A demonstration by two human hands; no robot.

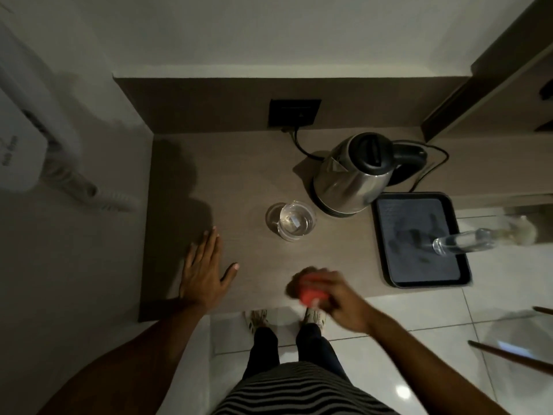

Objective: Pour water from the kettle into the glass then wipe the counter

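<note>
nothing here gives me words i can read. the white wall-mounted plastic unit (21, 139) at my far left carries a small dark mark and a line of dark lettering, but it is too blurred to make out. the black square wall socket plate (294, 112) shows only a faint, unreadable mark.

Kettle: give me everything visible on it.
The kettle has a shiny, steel-looking body with a black lid, shut, and a black handle pointing right and away from the person. It stands upright on a dark round base at the back right of the counter. A black cord runs from the wall socket behind it. The glass stands apart at its front left; the black tray lies just right of its base. Neither hand touches it.
</note>
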